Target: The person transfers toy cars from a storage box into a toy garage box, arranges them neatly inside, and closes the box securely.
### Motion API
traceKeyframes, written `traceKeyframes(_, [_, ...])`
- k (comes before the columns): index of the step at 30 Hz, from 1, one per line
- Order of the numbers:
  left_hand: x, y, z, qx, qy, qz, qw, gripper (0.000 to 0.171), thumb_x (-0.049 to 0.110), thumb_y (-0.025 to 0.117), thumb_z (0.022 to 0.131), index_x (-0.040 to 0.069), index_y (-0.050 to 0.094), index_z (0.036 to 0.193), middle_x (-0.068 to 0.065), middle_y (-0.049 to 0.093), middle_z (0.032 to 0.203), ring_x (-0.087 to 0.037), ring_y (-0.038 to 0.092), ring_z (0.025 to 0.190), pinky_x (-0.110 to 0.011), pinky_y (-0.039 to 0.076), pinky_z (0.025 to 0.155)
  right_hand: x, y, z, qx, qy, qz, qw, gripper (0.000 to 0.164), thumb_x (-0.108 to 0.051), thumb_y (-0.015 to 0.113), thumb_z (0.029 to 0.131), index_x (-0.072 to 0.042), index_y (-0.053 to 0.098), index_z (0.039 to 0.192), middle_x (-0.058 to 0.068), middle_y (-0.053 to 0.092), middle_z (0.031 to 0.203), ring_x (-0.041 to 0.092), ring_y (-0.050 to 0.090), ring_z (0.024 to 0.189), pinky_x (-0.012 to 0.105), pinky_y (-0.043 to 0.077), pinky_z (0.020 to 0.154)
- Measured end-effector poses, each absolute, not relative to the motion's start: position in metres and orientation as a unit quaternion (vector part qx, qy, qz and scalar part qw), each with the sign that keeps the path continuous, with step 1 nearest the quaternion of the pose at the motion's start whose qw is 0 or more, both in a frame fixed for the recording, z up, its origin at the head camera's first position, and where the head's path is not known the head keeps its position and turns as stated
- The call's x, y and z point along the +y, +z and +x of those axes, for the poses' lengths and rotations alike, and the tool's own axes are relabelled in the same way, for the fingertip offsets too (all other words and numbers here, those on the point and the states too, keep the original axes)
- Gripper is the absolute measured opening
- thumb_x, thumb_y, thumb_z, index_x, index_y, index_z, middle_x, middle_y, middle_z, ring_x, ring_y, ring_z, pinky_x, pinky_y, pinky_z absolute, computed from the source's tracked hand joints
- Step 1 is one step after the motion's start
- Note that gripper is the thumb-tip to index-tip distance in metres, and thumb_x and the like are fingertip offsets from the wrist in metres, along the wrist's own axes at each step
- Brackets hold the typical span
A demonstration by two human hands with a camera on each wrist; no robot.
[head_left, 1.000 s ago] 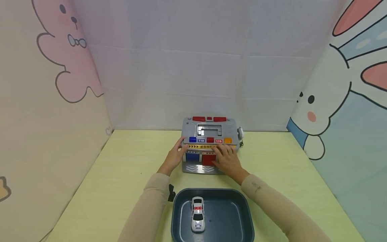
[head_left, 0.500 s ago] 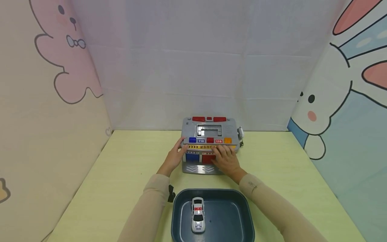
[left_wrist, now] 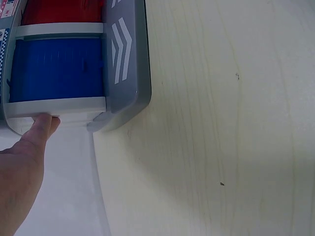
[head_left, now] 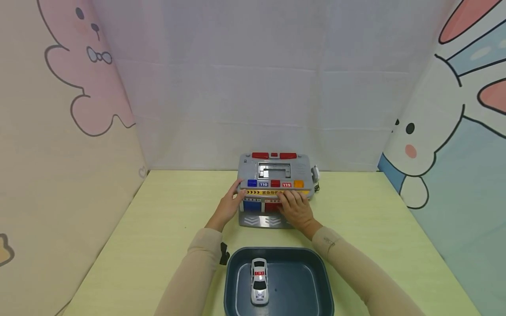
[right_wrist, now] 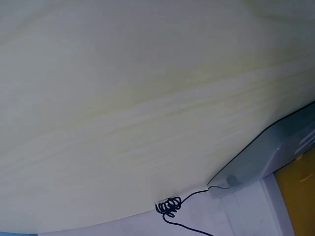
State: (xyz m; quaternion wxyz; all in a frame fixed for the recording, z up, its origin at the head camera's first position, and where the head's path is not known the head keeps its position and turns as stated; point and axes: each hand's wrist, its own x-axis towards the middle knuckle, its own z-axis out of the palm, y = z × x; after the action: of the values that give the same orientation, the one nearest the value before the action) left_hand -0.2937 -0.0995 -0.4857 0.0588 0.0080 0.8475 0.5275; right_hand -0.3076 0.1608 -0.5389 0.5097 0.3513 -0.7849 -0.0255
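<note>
A grey toy garage (head_left: 253,169) stands at the table's far edge, with red, blue and orange buttons, a blue door (head_left: 251,206) and a red door (head_left: 271,206). My left hand (head_left: 226,210) holds its left side in the head view, thumb toward the front; in the left wrist view its fingertips meet the white frame beside the blue door. My right hand (head_left: 295,210) rests on the garage's front, fingertips at the yellow strip, thumb side beside the red door. It covers the right part of the front. The right wrist view shows the garage's side, not the hand.
A dark blue tray (head_left: 294,252) sits nearer on the pale wood table (head_left: 166,245), holding a white toy police car (head_left: 259,281). A coiled black cord (right_wrist: 169,206) hangs at the garage's right side. Cartoon-printed side walls and a white back wall enclose the table.
The red door's lower edge has risen a little, and my right hand has shifted slightly with it. My left hand stays at the garage's left side.
</note>
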Motion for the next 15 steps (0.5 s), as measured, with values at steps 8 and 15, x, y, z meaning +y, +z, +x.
traceKeyframes(8, [-0.0998,-0.4859,-0.2939,0.85,0.524,0.013,0.058,0.062,0.057,0.043,0.099,0.033,0.027,0.154,-0.017,0.039,0.149,-0.044,0.036,0.134,-0.064,0.03,0.103,0.1614,-0.5375,-0.306,-0.796,-0.01,0.35,0.494,0.067,-0.028,0.08,0.073,-0.005,0.046,0.125,0.015,0.048,0.116,0.03,0.048,0.102,0.04,0.041,0.086])
traceKeyframes(15, [-0.1007,-0.4859,-0.2944,0.849,0.526,0.016,0.058,0.064,0.059,0.043,0.098,0.033,0.027,0.154,-0.017,0.039,0.149,-0.044,0.036,0.134,-0.063,0.03,0.103,0.1619,-0.5317,-0.3018,-0.81,0.02,0.356,0.466,0.069,-0.03,0.083,0.07,-0.005,0.048,0.124,0.015,0.047,0.116,0.032,0.048,0.102,0.041,0.041,0.089])
